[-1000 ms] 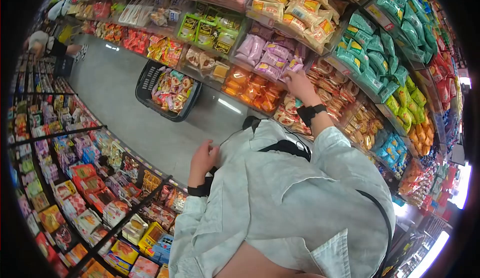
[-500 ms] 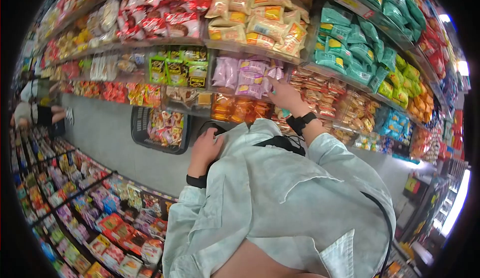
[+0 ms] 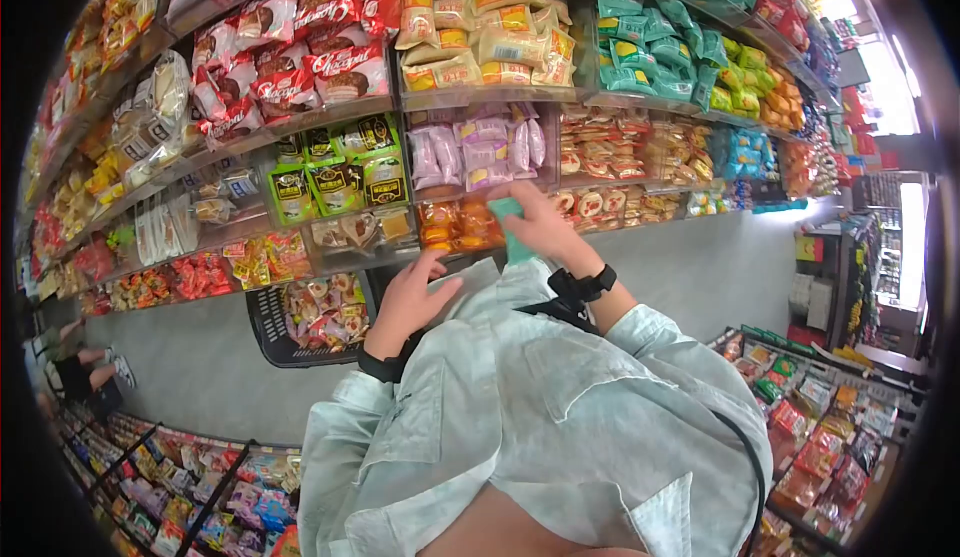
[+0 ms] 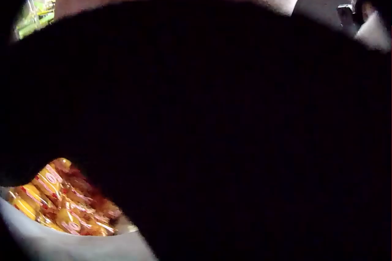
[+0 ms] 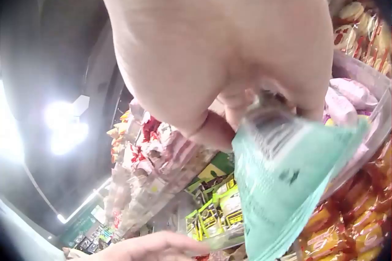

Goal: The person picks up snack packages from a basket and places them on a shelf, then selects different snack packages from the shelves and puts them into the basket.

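My right hand (image 3: 540,225) pinches a teal snack packet (image 3: 514,237) in front of my shirt. In the right wrist view that packet (image 5: 285,178) hangs below curled fingers, its printed face partly turned away. To the left of it is my left hand (image 3: 408,302), fingers loosely extended and holding nothing. Just behind the hands lie orange-wrapped snacks (image 3: 445,223) in a low bin, with purple packets (image 3: 487,145) in the bin above. The left wrist view is mostly blocked by something dark.
A black shopping basket (image 3: 268,342) filled with mixed packets stands on the floor at left. Tiered shelves of wrapped snacks curve across the front, including green packets (image 3: 335,185) and teal packets (image 3: 650,52). A person (image 3: 85,372) is at far left.
My right hand has drawn back from the purple packets toward my body, bringing the teal packet into plain view. The left hand has come nearer to it. The head view has turned right.
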`<move>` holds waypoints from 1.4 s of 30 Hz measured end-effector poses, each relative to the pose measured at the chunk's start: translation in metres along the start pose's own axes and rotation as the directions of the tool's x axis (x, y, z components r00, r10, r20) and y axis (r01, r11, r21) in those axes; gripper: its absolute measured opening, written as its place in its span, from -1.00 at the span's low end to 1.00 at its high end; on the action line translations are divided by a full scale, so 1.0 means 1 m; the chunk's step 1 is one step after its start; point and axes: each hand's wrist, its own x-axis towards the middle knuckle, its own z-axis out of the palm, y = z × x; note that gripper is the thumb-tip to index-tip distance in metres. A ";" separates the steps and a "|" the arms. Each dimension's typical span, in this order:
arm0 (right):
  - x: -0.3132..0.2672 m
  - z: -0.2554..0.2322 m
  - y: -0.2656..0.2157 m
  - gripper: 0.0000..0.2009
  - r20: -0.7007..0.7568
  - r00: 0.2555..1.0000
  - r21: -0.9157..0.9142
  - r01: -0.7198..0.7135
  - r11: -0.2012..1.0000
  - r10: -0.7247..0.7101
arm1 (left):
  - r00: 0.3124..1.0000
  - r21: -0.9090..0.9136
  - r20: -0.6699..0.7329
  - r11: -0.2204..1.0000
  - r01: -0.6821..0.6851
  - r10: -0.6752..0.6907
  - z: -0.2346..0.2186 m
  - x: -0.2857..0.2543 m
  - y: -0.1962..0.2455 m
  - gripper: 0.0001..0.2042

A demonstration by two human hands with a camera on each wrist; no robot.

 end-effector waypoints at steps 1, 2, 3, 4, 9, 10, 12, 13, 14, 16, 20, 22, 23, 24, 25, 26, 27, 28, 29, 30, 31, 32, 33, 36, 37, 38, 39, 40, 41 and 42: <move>-0.008 0.005 -0.019 -0.64 0.048 0.996 0.013 0.070 0.997 -0.071 | 0.999 -0.055 0.024 0.998 -0.034 0.035 -0.001 -0.004 0.005 -0.43; -0.017 0.011 -0.041 -0.64 0.067 0.997 0.047 0.044 0.998 -0.047 | 0.996 -0.110 0.046 0.992 -0.066 0.072 -0.001 -0.007 0.011 -0.38; -0.026 0.018 -0.063 -0.64 0.085 0.996 0.080 0.020 0.997 -0.027 | 0.992 -0.162 0.065 0.982 -0.099 0.111 -0.001 -0.009 0.019 -0.32; -0.036 0.025 -0.077 -0.64 0.101 0.995 0.115 -0.002 0.993 -0.010 | 0.984 -0.207 0.111 0.972 -0.112 0.137 -0.002 -0.010 0.027 -0.26; -0.090 0.033 -0.085 -0.73 -0.104 0.980 0.005 -0.171 0.985 0.170 | 0.956 -0.255 0.232 0.960 -0.118 0.179 0.014 -0.012 0.017 -0.36; -0.104 0.034 -0.079 -0.74 -0.139 0.966 0.052 -0.213 0.976 0.218 | 0.944 -0.230 0.249 0.960 -0.159 0.216 0.014 -0.011 0.018 -0.39; -0.132 0.035 -0.062 -0.78 -0.173 0.931 0.105 -0.308 0.945 0.323 | 0.917 -0.236 0.329 0.960 -0.153 0.227 0.012 -0.011 0.031 -0.51; -0.144 0.033 -0.061 -0.77 -0.196 0.912 0.136 -0.340 0.931 0.361 | 0.905 -0.220 0.344 0.959 -0.179 0.248 0.017 -0.010 0.033 -0.53; -0.156 0.032 -0.062 -0.77 -0.217 0.891 0.172 -0.366 0.914 0.398 | 0.893 -0.201 0.360 0.958 -0.207 0.268 0.024 -0.010 0.034 -0.55; -0.177 0.028 -0.056 -0.76 -0.248 0.868 0.227 -0.379 0.897 0.430 | 0.876 -0.174 0.384 0.955 -0.242 0.292 0.037 -0.008 0.040 -0.63; -0.223 0.019 -0.032 -0.71 -0.284 0.864 0.264 -0.347 0.900 0.416 | 0.868 -0.107 0.387 0.950 -0.293 0.311 0.070 -0.001 0.056 -0.65; -0.247 0.010 -0.018 -0.70 -0.297 0.864 0.266 -0.333 0.905 0.405 | 0.882 -0.087 0.351 0.949 -0.304 0.315 0.087 0.003 0.069 -0.65; -0.261 0.005 -0.011 -0.71 -0.302 0.865 0.267 -0.327 0.907 0.401 | 0.888 -0.077 0.331 0.947 -0.312 0.320 0.097 0.006 0.076 -0.65; -0.275 -0.001 -0.003 -0.71 -0.303 0.867 0.266 -0.322 0.909 0.396 | 0.882 -0.011 0.216 0.904 -0.427 0.419 0.109 0.010 0.083 -0.66; -0.290 -0.008 0.006 -0.71 -0.317 0.858 0.283 -0.321 0.904 0.404 | 0.897 -0.006 0.180 0.912 -0.410 0.404 0.118 0.015 0.090 -0.67; -0.305 -0.016 0.016 -0.71 -0.327 0.851 0.298 -0.321 0.899 0.412 | 0.911 -0.003 0.142 0.920 -0.391 0.388 0.126 0.020 0.098 -0.67; -0.321 -0.023 0.025 -0.71 -0.334 0.843 0.314 -0.322 0.893 0.422 | 0.924 -0.002 0.103 0.929 -0.370 0.368 0.134 0.026 0.107 -0.67; -0.339 -0.030 0.034 -0.71 -0.356 0.827 0.321 -0.329 0.888 0.435 | 0.910 0.010 0.053 0.911 -0.413 0.412 0.141 0.033 0.116 -0.68; -0.357 -0.037 0.044 -0.70 -0.382 0.809 0.326 -0.334 0.884 0.446 | 0.910 0.059 0.022 0.908 -0.414 0.413 0.146 0.040 0.125 -0.69; -0.372 -0.047 0.055 -0.69 -0.408 0.793 0.326 -0.337 0.883 0.453 | 0.901 0.094 0.016 0.897 -0.432 0.433 0.150 0.048 0.137 -0.70; -0.385 -0.055 0.064 -0.69 -0.410 0.766 0.379 -0.350 0.857 0.495 | 0.894 0.127 0.008 0.886 -0.446 0.449 0.153 0.057 0.149 -0.70; -0.399 -0.063 0.072 -0.69 -0.405 0.740 0.430 -0.364 0.826 0.536 | 0.880 0.158 -0.006 0.870 -0.467 0.474 0.157 0.069 0.158 -0.70; -0.412 -0.069 0.080 -0.68 -0.396 0.714 0.479 -0.377 0.793 0.578 | 0.873 0.191 -0.026 0.860 -0.473 0.486 0.160 0.079 0.170 -0.71; -0.440 -0.085 0.105 -0.69 -0.386 0.712 0.428 -0.425 0.798 0.586 | 0.848 0.248 -0.060 0.831 -0.498 0.526 0.167 0.111 0.211 -0.70; -0.445 -0.090 0.109 -0.70 -0.373 0.711 0.427 -0.439 0.791 0.596 | 0.834 0.251 -0.087 0.822 -0.511 0.545 0.170 0.122 0.224 -0.70; -0.448 -0.092 0.116 -0.70 -0.373 0.704 0.441 -0.439 0.783 0.605 | 0.819 0.252 -0.115 0.814 -0.523 0.562 0.174 0.135 0.236 -0.70; -0.450 -0.094 0.122 -0.69 -0.372 0.696 0.453 -0.441 0.775 0.614 | 0.804 0.253 -0.143 0.807 -0.534 0.577 0.177 0.148 0.246 -0.70; -0.452 -0.098 0.128 -0.69 -0.371 0.689 0.463 -0.445 0.767 0.623 | 0.783 0.284 -0.174 0.792 -0.541 0.597 0.179 0.164 0.254 -0.70; -0.452 -0.103 0.131 -0.68 -0.368 0.681 0.468 -0.453 0.759 0.633 | 0.758 0.313 -0.207 0.776 -0.548 0.619 0.181 0.181 0.263 -0.70; -0.452 -0.109 0.133 -0.68 -0.369 0.672 0.470 -0.462 0.752 0.643 | 0.712 0.359 -0.229 0.738 -0.572 0.664 0.182 0.199 0.272 -0.70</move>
